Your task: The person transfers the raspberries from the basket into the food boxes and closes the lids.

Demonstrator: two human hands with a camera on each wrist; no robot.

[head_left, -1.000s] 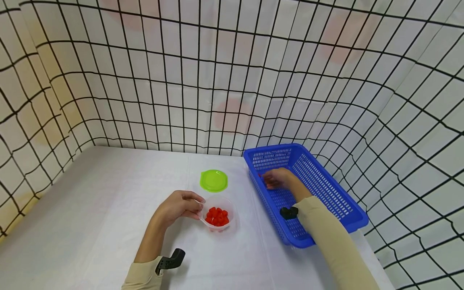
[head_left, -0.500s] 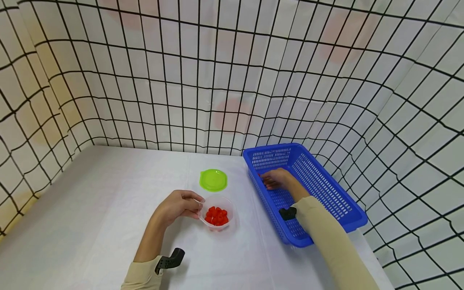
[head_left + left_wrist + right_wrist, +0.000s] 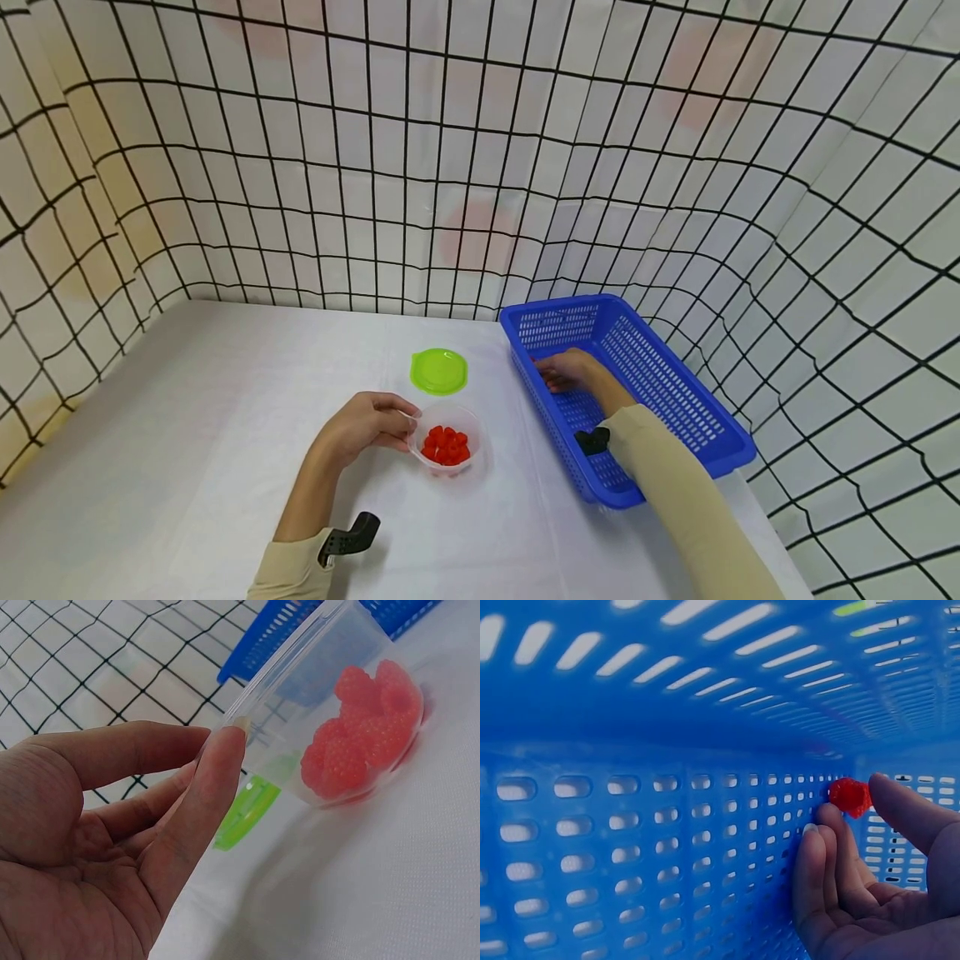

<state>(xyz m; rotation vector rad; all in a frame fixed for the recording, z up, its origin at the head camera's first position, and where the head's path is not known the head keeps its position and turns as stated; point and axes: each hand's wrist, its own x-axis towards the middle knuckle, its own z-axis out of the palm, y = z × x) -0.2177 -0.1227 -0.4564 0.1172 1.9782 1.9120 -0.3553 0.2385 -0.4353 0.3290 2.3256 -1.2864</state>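
On the white cloth stands a clear plastic bowl [image 3: 475, 429] with several red raspberries [image 3: 446, 447] in the bottom. My left hand [image 3: 367, 429] pinches the bowl's rim at its left side, thumb and fingertips on the edge. Inside the blue basket [image 3: 581, 479], my right hand [image 3: 572, 371] reaches down by the left wall. The right wrist view shows a single raspberry [image 3: 850, 796] between the thumb tip and a fingertip, close to the wall. From the head view, most of that raspberry is hidden behind the fingers.
A bright green lid [image 3: 439, 371] lies flat on the cloth [image 3: 247, 400] just beyond the bowl. Black grid netting [image 3: 375, 183] over white sheeting encloses the back and both sides. The basket stands at the right, its long perforated walls rising around my right hand.
My right hand's fingers have edged slightly toward the basket's left wall, closing in on the raspberry. The left hand and bowl keep their place; the head view shifts a little.
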